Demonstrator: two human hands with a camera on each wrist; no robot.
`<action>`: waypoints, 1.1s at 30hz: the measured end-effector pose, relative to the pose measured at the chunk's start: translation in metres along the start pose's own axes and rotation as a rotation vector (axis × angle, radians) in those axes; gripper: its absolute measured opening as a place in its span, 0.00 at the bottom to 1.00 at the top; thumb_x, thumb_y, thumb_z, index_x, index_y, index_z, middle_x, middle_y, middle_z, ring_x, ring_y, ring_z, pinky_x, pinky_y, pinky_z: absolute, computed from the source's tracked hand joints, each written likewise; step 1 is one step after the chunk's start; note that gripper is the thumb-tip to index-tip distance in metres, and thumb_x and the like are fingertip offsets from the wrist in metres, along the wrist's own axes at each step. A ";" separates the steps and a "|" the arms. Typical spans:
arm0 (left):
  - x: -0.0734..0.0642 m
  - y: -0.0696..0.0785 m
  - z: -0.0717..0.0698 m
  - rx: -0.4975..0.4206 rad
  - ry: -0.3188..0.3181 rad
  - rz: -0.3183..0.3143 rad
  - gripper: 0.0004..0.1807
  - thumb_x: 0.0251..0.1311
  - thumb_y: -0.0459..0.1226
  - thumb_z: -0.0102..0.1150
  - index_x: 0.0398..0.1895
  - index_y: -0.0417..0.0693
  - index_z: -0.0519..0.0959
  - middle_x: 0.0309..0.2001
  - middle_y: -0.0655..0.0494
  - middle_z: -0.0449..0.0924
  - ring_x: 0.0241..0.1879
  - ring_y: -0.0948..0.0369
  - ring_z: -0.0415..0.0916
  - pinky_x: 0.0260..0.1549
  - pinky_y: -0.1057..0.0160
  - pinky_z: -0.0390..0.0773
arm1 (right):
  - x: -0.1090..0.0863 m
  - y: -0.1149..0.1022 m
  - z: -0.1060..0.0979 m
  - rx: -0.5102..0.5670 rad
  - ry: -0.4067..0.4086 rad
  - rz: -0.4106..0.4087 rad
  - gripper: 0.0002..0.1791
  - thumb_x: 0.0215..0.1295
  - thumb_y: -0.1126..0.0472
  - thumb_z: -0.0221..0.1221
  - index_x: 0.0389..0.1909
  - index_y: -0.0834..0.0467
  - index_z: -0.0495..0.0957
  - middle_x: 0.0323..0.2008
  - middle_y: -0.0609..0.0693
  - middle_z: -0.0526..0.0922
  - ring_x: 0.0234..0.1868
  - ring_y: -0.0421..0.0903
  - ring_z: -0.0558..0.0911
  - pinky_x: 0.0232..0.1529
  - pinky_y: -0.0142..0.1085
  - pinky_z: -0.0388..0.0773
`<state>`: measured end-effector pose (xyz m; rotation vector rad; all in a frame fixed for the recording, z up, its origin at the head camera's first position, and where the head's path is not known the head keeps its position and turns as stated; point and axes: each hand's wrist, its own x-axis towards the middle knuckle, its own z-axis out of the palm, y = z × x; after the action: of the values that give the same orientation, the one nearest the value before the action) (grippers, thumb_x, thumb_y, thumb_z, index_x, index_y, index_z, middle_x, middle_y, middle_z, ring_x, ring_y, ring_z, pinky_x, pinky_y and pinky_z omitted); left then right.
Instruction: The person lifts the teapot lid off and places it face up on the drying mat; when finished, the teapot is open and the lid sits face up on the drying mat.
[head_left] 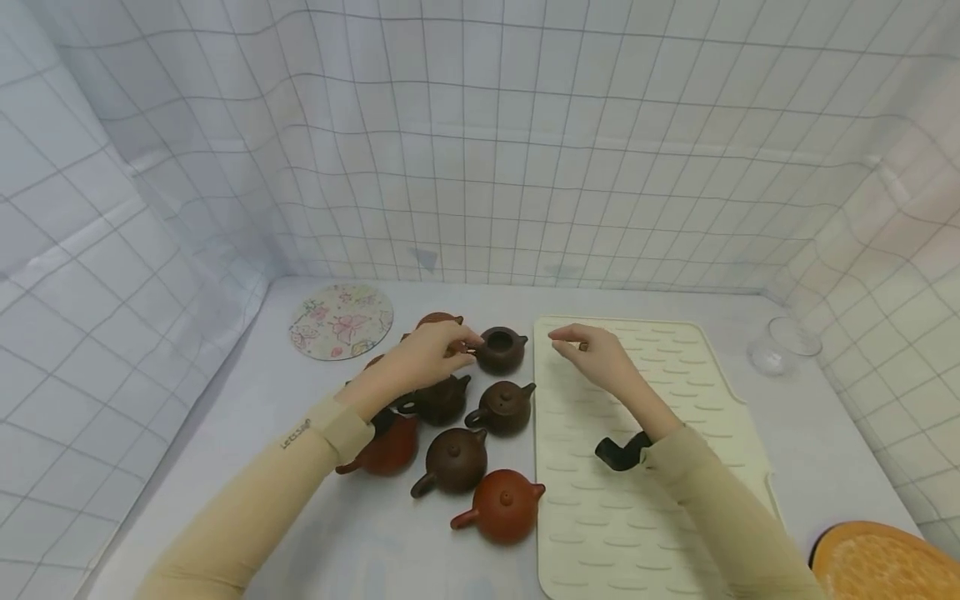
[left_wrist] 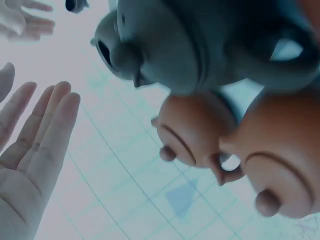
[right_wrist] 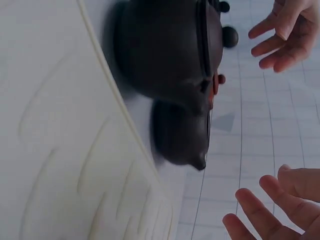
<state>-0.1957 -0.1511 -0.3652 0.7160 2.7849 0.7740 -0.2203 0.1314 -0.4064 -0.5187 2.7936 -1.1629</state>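
Observation:
My left hand point(head_left: 429, 353) hovers beside a lidless dark brown teapot point(head_left: 501, 353), its fingers apart and fairly straight in the left wrist view, holding nothing. Right of that pot, my right hand point(head_left: 596, 354) hangs above the pale ridged mat point(head_left: 600, 487) with loosely bent fingers and nothing in them. Lidded teapots stand below the lidless one: a dark brown teapot point(head_left: 504, 409), another brown teapot point(head_left: 456, 461) and a red-orange teapot point(head_left: 507, 507). A black teapot point(head_left: 442, 402) and a reddish teapot point(head_left: 390, 450) are partly hidden by my left arm.
A round floral mat point(head_left: 341, 322) lies at the back left. Toward the right edge stands a clear glass vessel point(head_left: 783, 346). An orange-brown round object point(head_left: 885, 562) shows at the lower right corner. Checked white cloth point(head_left: 525, 150) surrounds the table at the back and sides.

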 end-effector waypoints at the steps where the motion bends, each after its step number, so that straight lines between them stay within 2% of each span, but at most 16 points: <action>1: -0.004 0.001 0.001 -0.008 -0.009 0.005 0.17 0.67 0.36 0.60 0.57 0.42 0.79 0.54 0.47 0.82 0.50 0.54 0.82 0.48 0.57 0.82 | -0.001 -0.005 0.004 0.002 -0.013 -0.030 0.16 0.73 0.56 0.56 0.55 0.59 0.81 0.54 0.57 0.84 0.57 0.57 0.80 0.57 0.51 0.76; 6: -0.019 0.006 0.014 -0.044 -0.097 0.022 0.17 0.66 0.35 0.60 0.56 0.42 0.79 0.54 0.47 0.82 0.49 0.55 0.82 0.45 0.60 0.83 | -0.008 -0.022 0.022 0.004 -0.093 -0.146 0.14 0.71 0.58 0.58 0.53 0.58 0.82 0.53 0.55 0.85 0.59 0.54 0.80 0.59 0.50 0.76; 10: -0.023 0.006 0.026 -0.048 -0.121 0.009 0.17 0.65 0.33 0.61 0.56 0.41 0.78 0.51 0.46 0.83 0.46 0.56 0.83 0.44 0.60 0.82 | -0.012 -0.030 0.033 0.039 -0.160 -0.194 0.14 0.70 0.59 0.59 0.53 0.58 0.82 0.52 0.53 0.85 0.58 0.53 0.81 0.58 0.49 0.77; 18: -0.031 0.007 0.049 0.001 -0.083 -0.080 0.23 0.63 0.36 0.64 0.61 0.43 0.76 0.51 0.48 0.82 0.45 0.57 0.82 0.45 0.58 0.82 | -0.012 -0.037 0.051 0.073 -0.215 -0.255 0.13 0.68 0.61 0.61 0.51 0.59 0.82 0.50 0.53 0.85 0.55 0.53 0.82 0.54 0.42 0.81; 26: -0.030 0.010 0.062 -0.040 -0.046 -0.138 0.23 0.62 0.33 0.65 0.60 0.40 0.76 0.50 0.46 0.83 0.45 0.54 0.84 0.44 0.56 0.83 | -0.014 -0.037 0.059 -0.004 -0.165 -0.325 0.12 0.62 0.63 0.66 0.47 0.58 0.84 0.47 0.50 0.86 0.51 0.49 0.83 0.53 0.44 0.80; 29: -0.030 0.011 0.064 -0.037 -0.026 -0.143 0.21 0.61 0.31 0.64 0.59 0.40 0.77 0.49 0.46 0.83 0.45 0.54 0.84 0.43 0.56 0.83 | -0.016 -0.036 0.061 -0.009 -0.152 -0.315 0.12 0.61 0.63 0.67 0.46 0.57 0.84 0.47 0.49 0.86 0.52 0.48 0.83 0.53 0.43 0.79; 33: -0.029 0.009 0.068 -0.011 -0.019 -0.144 0.20 0.62 0.31 0.63 0.59 0.41 0.77 0.49 0.46 0.83 0.45 0.55 0.84 0.43 0.56 0.83 | -0.017 -0.033 0.061 0.005 -0.149 -0.263 0.13 0.60 0.62 0.68 0.46 0.56 0.85 0.49 0.49 0.86 0.54 0.48 0.82 0.55 0.43 0.79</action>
<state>-0.1476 -0.1283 -0.4173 0.5108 2.7762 0.7499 -0.1833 0.0739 -0.4279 -0.9547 2.6528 -1.1205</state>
